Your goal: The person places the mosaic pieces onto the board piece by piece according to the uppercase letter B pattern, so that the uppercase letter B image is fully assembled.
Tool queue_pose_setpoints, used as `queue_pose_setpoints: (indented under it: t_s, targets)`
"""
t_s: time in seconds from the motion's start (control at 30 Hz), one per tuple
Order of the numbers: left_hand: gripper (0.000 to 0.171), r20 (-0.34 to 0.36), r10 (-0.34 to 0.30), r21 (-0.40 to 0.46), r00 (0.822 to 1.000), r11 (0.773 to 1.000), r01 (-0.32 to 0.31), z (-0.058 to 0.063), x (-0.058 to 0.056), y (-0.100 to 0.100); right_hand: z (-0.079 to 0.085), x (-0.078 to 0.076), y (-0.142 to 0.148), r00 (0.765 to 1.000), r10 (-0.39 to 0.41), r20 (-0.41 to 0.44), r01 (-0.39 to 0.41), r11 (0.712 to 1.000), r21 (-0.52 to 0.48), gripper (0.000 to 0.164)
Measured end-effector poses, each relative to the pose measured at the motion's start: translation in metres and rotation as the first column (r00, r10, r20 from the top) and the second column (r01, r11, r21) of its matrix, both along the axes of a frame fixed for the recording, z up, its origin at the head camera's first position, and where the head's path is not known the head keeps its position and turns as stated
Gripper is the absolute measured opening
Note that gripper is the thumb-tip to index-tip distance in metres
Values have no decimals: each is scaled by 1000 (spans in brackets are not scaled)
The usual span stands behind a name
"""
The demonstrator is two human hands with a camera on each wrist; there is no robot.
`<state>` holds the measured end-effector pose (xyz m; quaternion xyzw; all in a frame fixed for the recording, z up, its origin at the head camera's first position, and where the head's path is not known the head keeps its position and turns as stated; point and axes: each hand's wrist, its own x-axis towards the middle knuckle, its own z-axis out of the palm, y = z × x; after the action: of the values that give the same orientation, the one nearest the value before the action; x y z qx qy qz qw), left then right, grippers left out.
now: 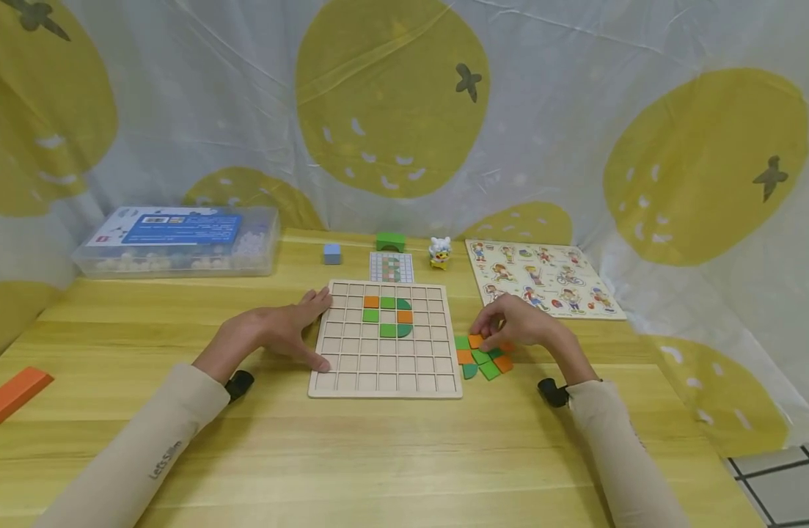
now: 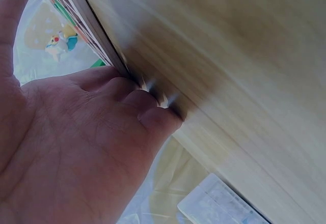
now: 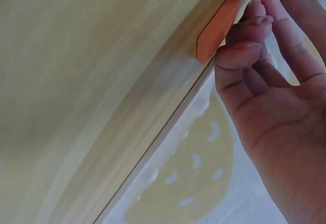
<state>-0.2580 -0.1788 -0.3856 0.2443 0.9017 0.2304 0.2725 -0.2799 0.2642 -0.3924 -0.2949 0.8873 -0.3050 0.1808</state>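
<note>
A square wooden grid board (image 1: 422, 364) lies on the table, with several orange, light green and dark green tiles in its upper middle cells. My left hand (image 1: 282, 330) steadies its left side, the thumb resting on the lower left part and the fingers against the upper left edge. To the right of the board is a loose group of square and rounded tiles (image 1: 488, 370). Over that group, my right hand (image 1: 519, 323) pinches an orange square tile (image 1: 475, 341) between thumb and index finger. The right wrist view shows its other fingers curled beside orange tiles (image 3: 216, 30).
Behind the board lie a printed pattern card (image 1: 391, 268), a green arch block (image 1: 390, 241), a blue cube (image 1: 332, 254) and a small figurine (image 1: 440, 252). A clear plastic case (image 1: 246, 253) stands back left, a picture puzzle board (image 1: 546, 279) back right, an orange block (image 1: 15, 394) far left.
</note>
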Motion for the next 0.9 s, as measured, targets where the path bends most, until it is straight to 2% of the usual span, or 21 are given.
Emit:
queue_pose_setpoints:
  t_s: [0.2,0.4,0.63,0.77,0.9]
  targets:
    - [132,-6,-7,1,1000,1000,7,2,-1,1,0,1,-3,998,-62,25,61,997,38,12]
    - [132,-3,-4,-6,1000,1000,4,1,-1,1,-2,3,-3,994,-81,71,80,997,9,12]
    - [133,2,-9,-1,1000,1000,9,0,-1,0,-4,3,-5,993,-83,82,86,996,-33,12]
    - [133,9,-11,6,1000,1000,11,-1,-1,-1,-1,4,-3,997,-67,48,67,998,-4,12]
    - [134,11,-13,6,1000,1000,13,-1,-1,-2,3,6,-1,996,-64,61,61,997,39,14]
